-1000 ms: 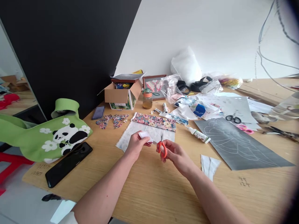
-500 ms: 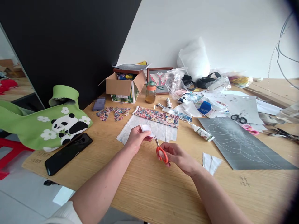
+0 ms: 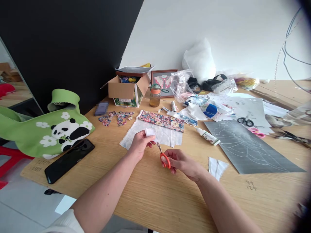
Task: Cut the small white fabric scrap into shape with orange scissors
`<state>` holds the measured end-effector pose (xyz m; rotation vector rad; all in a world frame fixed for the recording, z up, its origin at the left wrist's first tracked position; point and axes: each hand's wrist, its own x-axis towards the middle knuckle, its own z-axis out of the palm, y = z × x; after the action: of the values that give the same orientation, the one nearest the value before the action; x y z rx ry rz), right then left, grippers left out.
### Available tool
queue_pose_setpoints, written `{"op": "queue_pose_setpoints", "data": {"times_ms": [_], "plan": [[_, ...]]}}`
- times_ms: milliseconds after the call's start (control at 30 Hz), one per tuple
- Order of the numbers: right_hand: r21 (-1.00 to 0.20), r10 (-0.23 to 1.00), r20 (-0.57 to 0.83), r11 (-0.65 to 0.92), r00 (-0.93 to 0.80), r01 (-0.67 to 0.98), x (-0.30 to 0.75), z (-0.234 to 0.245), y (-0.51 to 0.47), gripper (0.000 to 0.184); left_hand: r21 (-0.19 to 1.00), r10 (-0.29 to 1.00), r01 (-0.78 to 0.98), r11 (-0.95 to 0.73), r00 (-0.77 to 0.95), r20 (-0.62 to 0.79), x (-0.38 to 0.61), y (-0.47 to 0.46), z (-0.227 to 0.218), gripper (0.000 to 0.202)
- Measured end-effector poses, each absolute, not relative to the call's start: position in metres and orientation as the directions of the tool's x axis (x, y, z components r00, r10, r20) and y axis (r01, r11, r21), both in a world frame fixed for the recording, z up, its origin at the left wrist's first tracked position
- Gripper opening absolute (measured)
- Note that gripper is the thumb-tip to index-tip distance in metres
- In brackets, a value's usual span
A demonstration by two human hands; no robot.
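Observation:
Between the thumb and fingers of my left hand (image 3: 140,144) is a small white piece of fabric (image 3: 150,132). My right hand (image 3: 181,161) grips orange-handled scissors (image 3: 165,160), with the blades pointing up and left at the lower right edge of that piece. The blades look nearly closed; whether they touch the fabric is hard to tell. Behind my hands a white cloth (image 3: 131,133) lies flat, with a folded floral fabric (image 3: 161,121) along its far edge. A white fabric scrap (image 3: 217,167) rests to the right of my right hand.
A black phone (image 3: 69,160) and a green panda bag (image 3: 55,129) are on the left. Floral cut pieces (image 3: 107,119), an open cardboard box (image 3: 123,92) and a jar (image 3: 155,96) stand farther back. To the right are a glue bottle (image 3: 207,136), a grey drawn sheet (image 3: 252,149) and black-handled scissors (image 3: 245,121).
The scissors have turned slightly, and their blades have come closer to the white piece, looking more closed. My left hand keeps its pinch. The whole view has shifted slightly.

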<state>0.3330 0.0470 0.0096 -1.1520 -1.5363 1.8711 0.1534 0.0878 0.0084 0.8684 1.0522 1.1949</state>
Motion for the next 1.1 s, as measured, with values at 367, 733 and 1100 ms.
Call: {"op": "queue_pose_setpoints", "data": {"times_ms": [367, 733, 1100], "plan": [[-0.955, 0.788, -0.295, -0.263, -0.54, 0.138, 0.3335, 0.005, 0.0475, 0.039, 0.903, 0.97, -0.354, 0.242, 0.095, -0.223, 0.155, 0.0873, 0.0083, 0.031], [-0.953, 0.819, -0.302, -0.253, -0.488, 0.164, 0.3304, 0.0089, 0.045, 0.047, 0.878, 0.957, -0.381, 0.289, 0.132, -0.258, 0.1567, 0.0837, 0.0107, 0.028], [-0.961, 0.843, -0.277, -0.236, -0.462, 0.147, 0.3317, 0.0075, 0.047, 0.046, 0.866, 0.946, -0.395, 0.307, 0.227, -0.232, 0.1552, 0.084, 0.0078, 0.03]]}}
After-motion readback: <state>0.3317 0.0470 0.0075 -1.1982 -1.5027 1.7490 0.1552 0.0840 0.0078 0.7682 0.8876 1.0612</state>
